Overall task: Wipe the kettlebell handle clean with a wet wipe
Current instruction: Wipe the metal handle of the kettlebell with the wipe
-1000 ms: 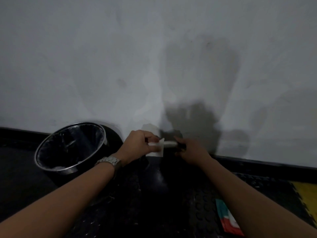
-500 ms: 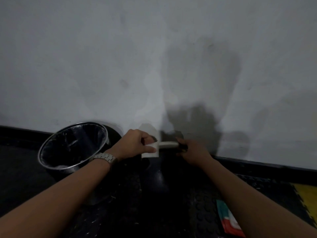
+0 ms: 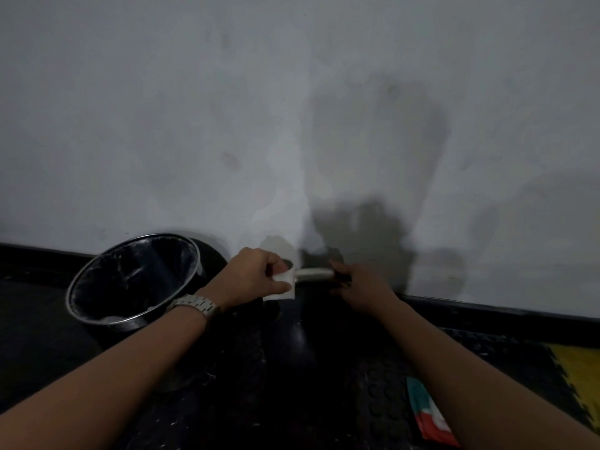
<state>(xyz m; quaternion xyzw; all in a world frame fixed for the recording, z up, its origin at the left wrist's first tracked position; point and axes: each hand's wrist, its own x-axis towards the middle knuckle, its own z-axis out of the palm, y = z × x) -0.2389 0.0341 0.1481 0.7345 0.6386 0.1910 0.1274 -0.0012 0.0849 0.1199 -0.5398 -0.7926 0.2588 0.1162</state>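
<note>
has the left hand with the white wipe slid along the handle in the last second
Yes. The left hand pinching the white wet wipe has slid leftward along the pale kettlebell handle, away from the right hand that steadies it, towards the round black bin.

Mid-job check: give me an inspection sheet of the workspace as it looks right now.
Surface: dark studded floor mat, with a yellow tile at the right.
Job's things: white wet wipe at the left end of the pale kettlebell handle.
Clutter: lined bin at the left; red, white and green packet on the mat.
Hands: left hand pinches the wipe; right hand grips the handle's right end.
Cables: nothing seen.
Surroundings: pale wall, dark baseboard.
</note>
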